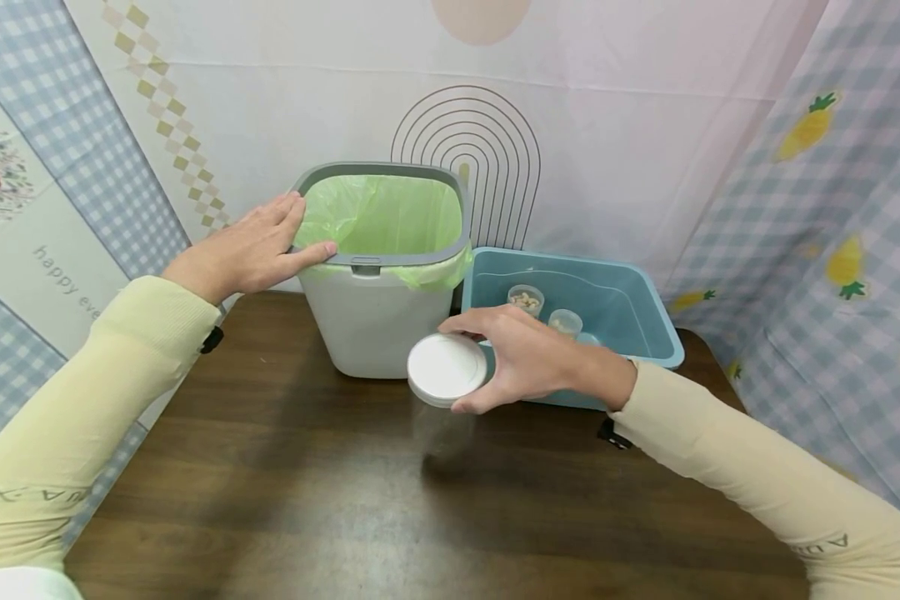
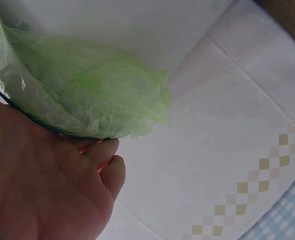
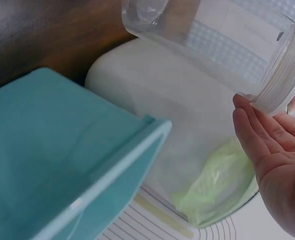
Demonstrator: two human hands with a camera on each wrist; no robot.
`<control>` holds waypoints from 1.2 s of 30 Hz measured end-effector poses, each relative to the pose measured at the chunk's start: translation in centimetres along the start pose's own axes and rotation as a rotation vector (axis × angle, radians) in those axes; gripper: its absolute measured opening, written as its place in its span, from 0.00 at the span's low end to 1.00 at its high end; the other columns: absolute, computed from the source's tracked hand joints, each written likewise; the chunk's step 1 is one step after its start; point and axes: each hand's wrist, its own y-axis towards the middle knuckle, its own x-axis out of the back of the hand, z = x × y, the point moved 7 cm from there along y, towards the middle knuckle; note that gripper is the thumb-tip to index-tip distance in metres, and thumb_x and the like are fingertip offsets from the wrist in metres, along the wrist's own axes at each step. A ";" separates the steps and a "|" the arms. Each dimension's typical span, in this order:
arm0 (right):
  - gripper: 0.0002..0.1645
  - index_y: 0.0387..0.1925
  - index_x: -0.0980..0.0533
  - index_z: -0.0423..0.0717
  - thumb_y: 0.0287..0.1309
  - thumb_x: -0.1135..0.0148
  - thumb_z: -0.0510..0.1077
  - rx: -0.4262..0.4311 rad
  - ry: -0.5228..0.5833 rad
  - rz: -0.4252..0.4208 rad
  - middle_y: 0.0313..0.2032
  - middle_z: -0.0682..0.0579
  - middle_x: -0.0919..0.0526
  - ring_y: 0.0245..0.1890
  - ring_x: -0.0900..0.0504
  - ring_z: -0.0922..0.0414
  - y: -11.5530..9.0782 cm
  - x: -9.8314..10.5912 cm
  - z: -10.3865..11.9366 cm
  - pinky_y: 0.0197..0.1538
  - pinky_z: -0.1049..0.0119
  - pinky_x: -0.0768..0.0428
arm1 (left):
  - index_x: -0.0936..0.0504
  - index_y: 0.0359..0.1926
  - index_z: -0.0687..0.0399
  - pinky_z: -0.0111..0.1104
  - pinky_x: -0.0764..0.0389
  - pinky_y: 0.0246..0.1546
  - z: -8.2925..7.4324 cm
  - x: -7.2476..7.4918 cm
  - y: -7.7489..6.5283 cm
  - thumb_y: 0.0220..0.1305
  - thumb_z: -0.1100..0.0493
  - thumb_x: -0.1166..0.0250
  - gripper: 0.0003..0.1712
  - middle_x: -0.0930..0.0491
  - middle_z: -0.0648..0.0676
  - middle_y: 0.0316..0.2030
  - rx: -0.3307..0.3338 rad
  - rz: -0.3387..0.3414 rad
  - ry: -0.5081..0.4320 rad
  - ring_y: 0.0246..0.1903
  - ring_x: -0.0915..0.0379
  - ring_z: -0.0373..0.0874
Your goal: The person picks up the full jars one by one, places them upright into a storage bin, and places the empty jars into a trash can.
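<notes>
My right hand (image 1: 525,354) grips a clear jar (image 1: 442,429) by its white lid (image 1: 447,367), thumb on the near side and fingers on the far side. The jar is in front of the bin; whether its base touches the table cannot be told. In the right wrist view the transparent jar (image 3: 222,40) looks empty. My left hand (image 1: 251,250) lies flat on the left edge of the trash bin's grey rim (image 1: 412,260), fingers extended. A green liner bag (image 1: 390,217) lines the bin, its edge folded outside (image 2: 97,90).
A blue tub (image 1: 622,312) stands right of the bin. Inside it are a small clear cup of pale pieces (image 1: 525,298) and another clear cup (image 1: 565,322). Both stand on a dark wooden table (image 1: 307,500). A patterned cloth (image 1: 607,150) hangs behind.
</notes>
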 end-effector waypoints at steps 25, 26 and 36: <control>0.44 0.61 0.18 0.48 0.41 0.12 0.56 -0.036 -0.057 -0.069 0.49 0.59 0.11 0.48 0.14 0.64 -0.8 8.5 1.5 0.55 0.63 0.13 | 0.70 0.83 0.69 0.60 0.65 0.84 -0.2 0.1 -0.3 0.76 0.21 0.65 0.63 0.73 0.69 0.84 0.007 0.001 0.003 0.85 0.76 0.66; 0.44 0.61 0.18 0.46 0.41 0.12 0.55 -0.039 -0.052 -0.074 0.50 0.58 0.10 0.48 0.13 0.64 -0.8 8.9 1.6 0.56 0.63 0.13 | 0.70 0.83 0.69 0.60 0.65 0.84 -0.2 0.1 -0.3 0.76 0.21 0.65 0.63 0.73 0.69 0.84 0.006 0.000 0.002 0.85 0.76 0.66; 0.43 0.61 0.18 0.40 0.42 0.12 0.49 -0.054 -0.043 -0.114 0.52 0.49 0.10 0.51 0.12 0.56 -0.2 12.4 1.7 0.60 0.59 0.13 | 0.70 0.83 0.68 0.59 0.64 0.84 -0.4 0.2 -0.2 0.75 0.20 0.65 0.63 0.72 0.69 0.84 0.014 0.000 0.014 0.85 0.75 0.65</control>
